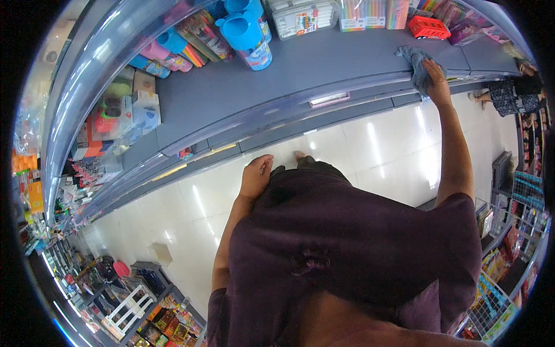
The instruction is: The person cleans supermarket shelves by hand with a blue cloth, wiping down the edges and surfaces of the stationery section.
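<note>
My right hand is at the upper right, gripping a grey-blue cloth that lies over the front edge of a grey store shelf. Just behind the cloth stands a red toy bus. My left hand hangs near my body in front of the shelf, its fingers loosely curled with nothing visible in them. Nearer the left side, a blue cup-topped clear container with printed sides stands on the shelf.
Packs of coloured pens and a clear case of white markers line the shelf's back. Boxed goods stand at its left. A person in a patterned skirt is at the far right. Wire racks stand at lower right.
</note>
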`<state>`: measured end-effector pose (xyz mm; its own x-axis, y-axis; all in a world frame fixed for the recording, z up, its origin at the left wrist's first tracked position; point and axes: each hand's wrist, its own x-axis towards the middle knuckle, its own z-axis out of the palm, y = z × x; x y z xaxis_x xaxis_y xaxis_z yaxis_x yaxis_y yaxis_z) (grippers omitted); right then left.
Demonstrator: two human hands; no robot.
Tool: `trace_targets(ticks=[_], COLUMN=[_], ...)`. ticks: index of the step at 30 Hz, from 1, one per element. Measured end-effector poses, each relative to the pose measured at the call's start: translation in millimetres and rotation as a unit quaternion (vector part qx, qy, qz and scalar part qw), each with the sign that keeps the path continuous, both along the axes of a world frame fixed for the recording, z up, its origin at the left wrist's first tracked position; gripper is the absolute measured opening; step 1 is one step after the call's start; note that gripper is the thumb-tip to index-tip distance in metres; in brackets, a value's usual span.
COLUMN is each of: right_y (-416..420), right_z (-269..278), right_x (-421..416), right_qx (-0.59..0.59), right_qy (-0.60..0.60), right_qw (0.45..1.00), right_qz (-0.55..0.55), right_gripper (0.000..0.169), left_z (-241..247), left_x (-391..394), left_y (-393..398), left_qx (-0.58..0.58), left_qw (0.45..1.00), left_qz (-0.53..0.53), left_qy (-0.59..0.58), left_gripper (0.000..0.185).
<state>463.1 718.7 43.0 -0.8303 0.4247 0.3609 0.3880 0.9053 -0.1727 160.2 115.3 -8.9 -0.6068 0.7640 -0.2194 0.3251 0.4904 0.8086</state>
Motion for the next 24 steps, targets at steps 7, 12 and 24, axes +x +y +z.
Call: trace_targets(ticks=[7, 12, 24], right_y=[-133.9, -234.6, -479.1], right_z=[20.1, 23.4, 93.2], right_x=[-89.0, -165.3, -362.2], right_qx=[-0.014, -0.021, -0.345], right_qy=[0.023, 0.051, 0.041], right_qw=[0.994, 0.984, 0.892], right_qz=[0.109, 0.171, 0.288], right_gripper=[0.065, 0.059, 0.043], left_z=[-6.7, -19.6, 18.6], left_x=[2.9, -4.6, -62.0], left_y=[-31.5, -53.7, -149.7], left_qx=[0.015, 0.039, 0.197], left_qw=[0.995, 0.997, 0.908], left_qz=[0.069, 0.072, 0.274], left_qy=[-0.067, 0.001, -0.249], left_gripper=[0.021, 0.020, 0.032])
